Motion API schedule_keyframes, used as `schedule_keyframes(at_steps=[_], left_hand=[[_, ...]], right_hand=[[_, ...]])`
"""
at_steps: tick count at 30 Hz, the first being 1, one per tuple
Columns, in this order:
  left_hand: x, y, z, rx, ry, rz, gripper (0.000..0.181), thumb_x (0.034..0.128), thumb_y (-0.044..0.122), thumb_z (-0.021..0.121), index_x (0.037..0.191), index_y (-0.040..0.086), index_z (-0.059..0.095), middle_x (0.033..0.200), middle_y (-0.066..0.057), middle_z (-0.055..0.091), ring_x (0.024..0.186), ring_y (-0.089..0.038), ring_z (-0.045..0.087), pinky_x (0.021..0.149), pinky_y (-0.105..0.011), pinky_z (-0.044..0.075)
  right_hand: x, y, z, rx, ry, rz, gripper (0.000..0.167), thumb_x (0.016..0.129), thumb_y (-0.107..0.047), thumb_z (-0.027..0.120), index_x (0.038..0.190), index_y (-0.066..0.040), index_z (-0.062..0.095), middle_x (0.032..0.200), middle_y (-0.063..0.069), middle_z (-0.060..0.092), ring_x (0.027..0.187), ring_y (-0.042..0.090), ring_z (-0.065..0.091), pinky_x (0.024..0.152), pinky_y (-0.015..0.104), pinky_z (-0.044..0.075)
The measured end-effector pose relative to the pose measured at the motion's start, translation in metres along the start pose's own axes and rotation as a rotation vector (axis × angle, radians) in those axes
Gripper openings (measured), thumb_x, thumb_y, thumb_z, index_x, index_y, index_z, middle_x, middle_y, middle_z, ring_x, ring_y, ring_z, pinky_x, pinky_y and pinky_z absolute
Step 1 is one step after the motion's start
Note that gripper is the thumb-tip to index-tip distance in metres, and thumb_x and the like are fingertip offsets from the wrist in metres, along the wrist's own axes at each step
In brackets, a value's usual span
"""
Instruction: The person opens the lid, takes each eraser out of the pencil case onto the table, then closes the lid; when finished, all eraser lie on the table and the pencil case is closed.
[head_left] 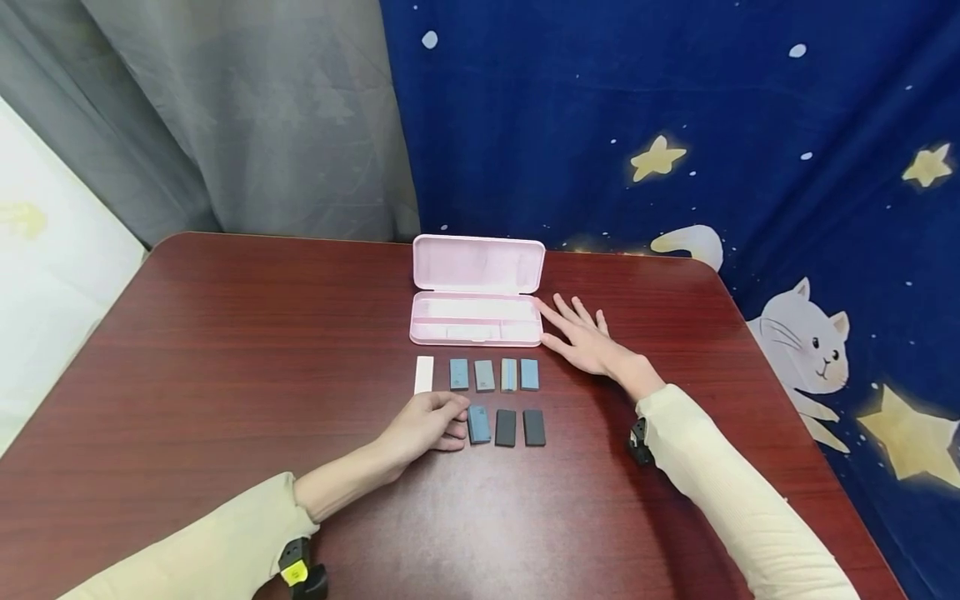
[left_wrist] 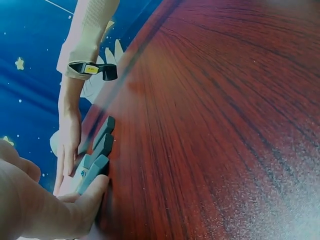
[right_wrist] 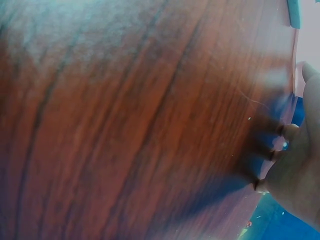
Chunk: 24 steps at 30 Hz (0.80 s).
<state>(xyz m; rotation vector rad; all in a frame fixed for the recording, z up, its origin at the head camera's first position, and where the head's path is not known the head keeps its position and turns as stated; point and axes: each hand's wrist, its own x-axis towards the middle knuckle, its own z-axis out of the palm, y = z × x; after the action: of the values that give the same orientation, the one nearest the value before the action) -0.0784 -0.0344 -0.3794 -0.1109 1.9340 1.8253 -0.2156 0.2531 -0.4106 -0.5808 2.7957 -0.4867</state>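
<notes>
My left hand (head_left: 427, 425) pinches a small blue eraser-like block (head_left: 478, 424) by its left end; the left wrist view shows the thumb (left_wrist: 92, 200) at the block's near end. Two dark grey blocks (head_left: 506, 427) lie to its right in the same row. Behind them is a row with a white strip (head_left: 424, 374), blue blocks (head_left: 459, 374), a grey-blue one (head_left: 484, 376) and a striped one (head_left: 508, 375). My right hand (head_left: 588, 337) lies with fingers spread, touching the right edge of an open pink pencil case (head_left: 412, 321).
The pencil case's raised lid (head_left: 478, 263) stands at the back edge of the reddish-brown table (head_left: 262, 333). Behind the table hang a grey curtain (head_left: 300, 117) and a blue star-patterned curtain (head_left: 555, 117).
</notes>
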Motion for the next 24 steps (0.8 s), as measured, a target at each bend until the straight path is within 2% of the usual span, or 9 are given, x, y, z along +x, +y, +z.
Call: schedule_keyframes(at_steps=[13,19,24], left_hand=[[-0.002,0.001,-0.002,-0.007,-0.003,-0.014,0.032,0.1002,0.011,0.045,0.120,-0.013,0.055,0.101,-0.017,0.056,0.076,-0.019,0.059,0.076,-0.036,0.057],[0.003,0.004,-0.015,-0.099,-0.084,-0.013,0.037,0.1031,0.013,0.038,0.127,-0.013,0.049,0.111,-0.024,0.059,0.083,-0.023,0.064,0.078,-0.038,0.057],[0.015,0.011,-0.026,-0.161,-0.166,0.000,0.041,0.1046,0.017,0.036,0.133,-0.013,0.043,0.118,-0.030,0.056,0.092,-0.028,0.065,0.083,-0.040,0.055]], right_hand=[[0.000,-0.001,0.002,-0.002,0.004,0.002,0.064,0.100,-0.056,0.034,0.154,-0.039,0.006,0.161,0.007,0.003,0.145,0.034,-0.006,0.109,0.065,-0.005],[-0.001,-0.002,0.003,-0.002,0.008,-0.004,0.064,0.100,-0.054,0.035,0.155,-0.036,0.008,0.161,0.009,0.004,0.145,0.036,-0.005,0.108,0.067,-0.005],[-0.002,0.000,0.002,0.005,0.011,-0.006,0.064,0.100,-0.054,0.036,0.155,-0.036,0.008,0.161,0.009,0.004,0.145,0.036,-0.005,0.108,0.067,-0.005]])
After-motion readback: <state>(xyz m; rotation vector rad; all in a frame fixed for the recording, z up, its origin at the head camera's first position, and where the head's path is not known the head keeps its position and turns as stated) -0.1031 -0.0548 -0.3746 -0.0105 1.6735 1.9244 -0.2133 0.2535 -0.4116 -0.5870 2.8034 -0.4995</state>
